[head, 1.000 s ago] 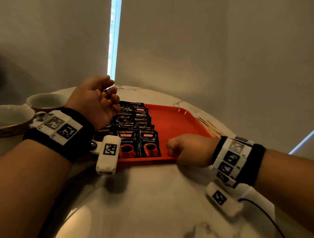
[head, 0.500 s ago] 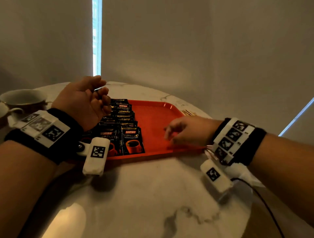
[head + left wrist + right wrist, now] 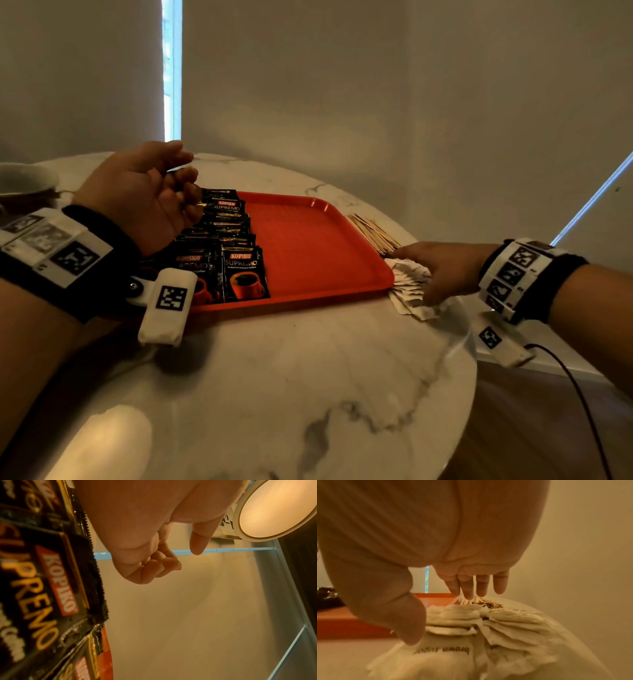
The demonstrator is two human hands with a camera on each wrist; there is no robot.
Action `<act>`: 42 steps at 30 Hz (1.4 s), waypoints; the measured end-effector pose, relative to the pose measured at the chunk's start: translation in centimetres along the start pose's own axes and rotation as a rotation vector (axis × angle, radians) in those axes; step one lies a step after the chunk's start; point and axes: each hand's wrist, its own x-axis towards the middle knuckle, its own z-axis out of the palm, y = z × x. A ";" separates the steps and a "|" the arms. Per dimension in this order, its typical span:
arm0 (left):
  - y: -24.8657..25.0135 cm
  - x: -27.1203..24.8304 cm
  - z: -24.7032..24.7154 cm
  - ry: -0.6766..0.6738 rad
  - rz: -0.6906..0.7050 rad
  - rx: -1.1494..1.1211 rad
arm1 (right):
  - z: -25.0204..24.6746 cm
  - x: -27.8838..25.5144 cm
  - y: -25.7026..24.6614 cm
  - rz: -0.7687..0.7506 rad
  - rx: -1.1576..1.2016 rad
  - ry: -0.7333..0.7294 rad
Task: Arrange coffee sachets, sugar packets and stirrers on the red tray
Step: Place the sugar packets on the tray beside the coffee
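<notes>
Reaching right hand (image 3: pixel 442 270) touches stirrers (image 3: pixel 371 230).

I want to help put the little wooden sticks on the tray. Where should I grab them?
Probably pinch the stirrers at their near ends, coming from above on the right. They lie flat in a loose bundle on the table beside the red tray, where the right hand fingertips already touch them.

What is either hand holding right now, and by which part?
Nothing. The left hand hangs loosely curled above the sachets. The right hand is spread over the sugar packets, fingertips touching the stirrers.
</notes>
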 end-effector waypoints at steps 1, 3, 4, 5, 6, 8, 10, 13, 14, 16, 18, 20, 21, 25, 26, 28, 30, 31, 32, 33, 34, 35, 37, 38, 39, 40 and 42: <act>0.0 0.0 0.1 0.006 0.002 -0.001 | 0.2 0.2 -0.1 -0.004 -0.022 -0.006; 0.0 -0.1 0.2 0.023 0.002 0.002 | 0.5 0.5 -0.4 -0.009 -0.071 -0.031; -0.1 -0.1 0.2 0.027 0.003 0.004 | 0.6 0.7 -0.6 -0.012 -0.105 -0.047; -0.1 -0.1 0.2 0.027 0.002 0.003 | 0.8 0.8 -0.7 -0.016 -0.139 -0.063; -0.1 -0.1 0.1 0.026 0.001 0.004 | 0.9 1.0 -0.7 -0.019 -0.167 -0.073; 0.0 -0.1 0.0 0.026 -0.002 0.004 | 1.0 1.1 -0.6 -0.015 -0.182 -0.071; 0.0 0.0 0.0 0.023 -0.002 0.006 | 1.2 1.1 -0.4 -0.029 -0.182 -0.047; 0.0 0.0 -0.1 0.021 -0.001 0.006 | 1.3 0.9 -0.2 -0.063 -0.182 0.017; 0.0 0.1 -0.1 0.026 -0.002 0.003 | 1.4 0.7 -0.1 -0.071 -0.183 0.039; 0.0 0.0 0.0 0.032 0.003 -0.004 | 1.5 0.4 -0.1 -0.075 -0.173 0.067; 0.0 -0.1 0.0 0.032 0.008 -0.006 | 1.6 0.0 -0.1 -0.080 -0.160 0.080; 0.0 -0.2 0.0 0.024 0.008 -0.008 | 1.7 -0.3 -0.1 -0.088 -0.146 0.087; 0.1 -0.3 0.0 0.019 0.006 -0.009 | 1.7 -0.5 -0.1 -0.092 -0.136 0.094; 0.3 -0.4 0.2 0.016 0.000 -0.005 | 2.0 -1.0 -0.3 -0.109 -0.126 0.128; 0.3 -0.4 0.2 0.014 -0.001 -0.003 | 2.1 -1.0 -0.3 -0.108 -0.126 0.131; 0.3 -0.5 0.3 0.008 -0.001 -0.003 | 2.2 -1.2 -0.5 -0.115 -0.128 0.136; 0.3 -0.5 0.2 0.011 0.004 0.000 | 2.3 -1.3 -0.8 -0.143 -0.128 0.123; 0.3 -0.5 0.2 0.013 0.006 0.002 | 2.3 -1.3 -0.8 -0.153 -0.132 0.110; 0.3 -0.6 0.3 0.013 0.006 0.004 | 2.4 -1.3 -0.9 -0.150 -0.144 0.097; 0.3 -0.6 0.3 0.011 0.006 0.005 | 2.4 -1.2 -0.9 -0.141 -0.170 0.087; 0.3 -0.6 0.3 0.009 0.006 0.005 | 2.6 -1.0 -0.9 -0.131 -0.205 0.085; 0.3 -0.6 0.3 0.009 0.005 0.004 | 2.6 -0.9 -1.0 -0.125 -0.238 0.086; 0.3 -0.6 0.3 0.011 0.004 -0.003 | 2.6 -0.9 -1.2 -0.116 -0.261 0.086; 0.3 -0.7 0.3 0.010 0.005 -0.006 | 2.5 -1.0 -1.3 -0.115 -0.254 0.086; 0.3 -0.7 0.3 0.010 0.007 -0.009 | 2.3 -1.2 -1.4 -0.117 -0.247 0.085; 0.3 -0.7 0.3 0.010 0.008 -0.009 | 2.3 -1.3 -1.4 -0.119 -0.242 0.082; 0.3 -0.6 0.3 0.012 0.009 -0.004 | 2.3 -1.3 -1.4 -0.115 -0.232 0.083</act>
